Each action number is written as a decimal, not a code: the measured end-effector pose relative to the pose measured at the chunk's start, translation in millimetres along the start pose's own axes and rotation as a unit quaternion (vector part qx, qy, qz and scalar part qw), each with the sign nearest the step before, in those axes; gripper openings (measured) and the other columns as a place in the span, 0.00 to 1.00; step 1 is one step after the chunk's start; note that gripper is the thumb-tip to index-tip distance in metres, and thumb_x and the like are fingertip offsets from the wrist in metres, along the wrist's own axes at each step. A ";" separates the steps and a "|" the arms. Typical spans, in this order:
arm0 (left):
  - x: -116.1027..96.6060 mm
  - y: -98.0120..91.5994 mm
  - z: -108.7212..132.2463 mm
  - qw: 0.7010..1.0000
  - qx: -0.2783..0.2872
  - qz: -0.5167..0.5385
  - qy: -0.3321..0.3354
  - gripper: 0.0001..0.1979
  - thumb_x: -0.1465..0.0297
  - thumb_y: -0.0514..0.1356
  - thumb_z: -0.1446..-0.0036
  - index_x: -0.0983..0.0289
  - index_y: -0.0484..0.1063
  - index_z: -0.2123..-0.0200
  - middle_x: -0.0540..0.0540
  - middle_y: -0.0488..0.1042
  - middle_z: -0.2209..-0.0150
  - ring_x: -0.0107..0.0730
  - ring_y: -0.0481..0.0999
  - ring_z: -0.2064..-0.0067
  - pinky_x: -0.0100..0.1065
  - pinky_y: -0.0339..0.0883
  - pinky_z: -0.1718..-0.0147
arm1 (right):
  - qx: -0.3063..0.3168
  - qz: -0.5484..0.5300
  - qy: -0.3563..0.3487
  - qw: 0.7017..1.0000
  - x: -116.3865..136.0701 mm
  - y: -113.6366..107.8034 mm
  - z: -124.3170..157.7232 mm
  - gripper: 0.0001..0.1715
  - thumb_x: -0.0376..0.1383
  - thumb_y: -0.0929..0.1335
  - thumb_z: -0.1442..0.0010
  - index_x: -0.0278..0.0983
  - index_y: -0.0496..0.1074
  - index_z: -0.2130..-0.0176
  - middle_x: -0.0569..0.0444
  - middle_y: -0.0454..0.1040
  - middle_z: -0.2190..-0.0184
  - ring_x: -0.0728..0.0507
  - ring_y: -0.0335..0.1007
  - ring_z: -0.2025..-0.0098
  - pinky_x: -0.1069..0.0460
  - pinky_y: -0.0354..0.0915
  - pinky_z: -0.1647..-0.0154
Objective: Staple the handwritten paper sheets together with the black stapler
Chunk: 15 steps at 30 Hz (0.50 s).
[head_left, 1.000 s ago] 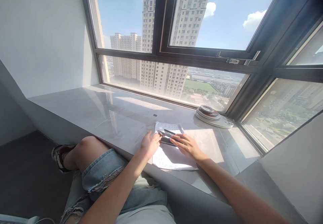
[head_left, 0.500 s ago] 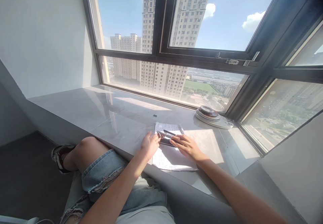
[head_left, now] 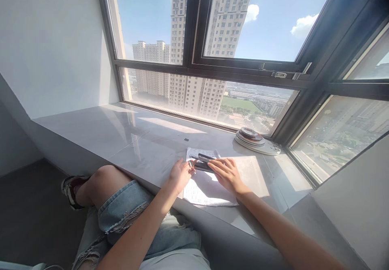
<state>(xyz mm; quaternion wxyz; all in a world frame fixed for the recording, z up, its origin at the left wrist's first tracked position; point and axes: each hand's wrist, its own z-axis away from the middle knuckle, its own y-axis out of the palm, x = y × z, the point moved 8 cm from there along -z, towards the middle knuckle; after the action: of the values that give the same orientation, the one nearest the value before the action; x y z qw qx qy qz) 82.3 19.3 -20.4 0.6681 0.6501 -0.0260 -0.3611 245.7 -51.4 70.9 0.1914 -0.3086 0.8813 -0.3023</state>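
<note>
A black stapler [head_left: 203, 166], its top arm raised from its base, is held just above the white printed sheets [head_left: 209, 191] on the window sill. My right hand [head_left: 227, 174] is closed around its right end. At the stapler's left end, my left hand [head_left: 181, 174] has its fingertips pinched together. A small dark bit and a shiny metal part show by those fingertips, too small to tell apart. Beyond the papers, a short dark strip [head_left: 186, 140], like a row of staples, lies on the sill.
A stack of round plates or discs [head_left: 249, 137] rests on a pale board [head_left: 271, 148] by the window corner. The grey tiled sill [head_left: 146, 140] runs along dark-framed windows. My bent knee [head_left: 105, 176] is against its front edge.
The stapler has turned slightly, and its raised top arm looks nearer the base. My right fingers have drawn closer together around it. My left hand has barely shifted.
</note>
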 end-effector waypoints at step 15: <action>0.1 -7.0 -1.1 0.999 -0.028 -0.022 0.015 0.21 0.62 0.48 0.29 0.66 0.72 0.45 0.69 0.75 0.43 0.46 0.70 0.35 0.43 0.58 0.33 | -0.008 -0.220 0.412 0.884 -83.3 26.8 32.9 0.19 0.45 0.75 0.50 0.36 0.80 0.61 0.54 0.77 0.73 0.43 0.71 0.71 0.49 0.66 0.68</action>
<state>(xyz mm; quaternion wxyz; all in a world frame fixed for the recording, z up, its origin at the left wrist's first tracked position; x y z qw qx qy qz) 79.8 20.9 -26.8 0.6783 0.6366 0.0085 -0.3668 312.8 6.7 41.5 -0.2634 -0.3439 0.7925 -0.4292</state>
